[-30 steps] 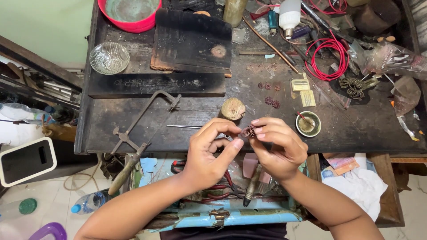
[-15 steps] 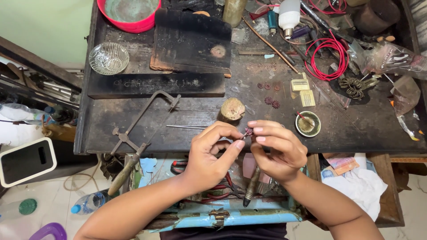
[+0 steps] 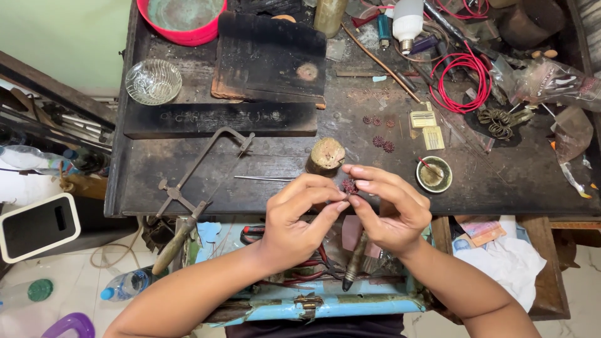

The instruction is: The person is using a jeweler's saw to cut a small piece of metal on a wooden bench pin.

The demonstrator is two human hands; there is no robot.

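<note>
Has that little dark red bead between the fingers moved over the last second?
Barely: the small dark red bead sits slightly lower, still just right of the wooden stump.

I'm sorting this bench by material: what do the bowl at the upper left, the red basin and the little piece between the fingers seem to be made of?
The bowl looks like clear glass, ribbed and see-through. The red basin seems plastic, with a smooth, even-coloured rim. The small piece pinched between left hand and right hand is dark reddish and bumpy; perhaps a seed bead or metal, too small to tell.
</note>
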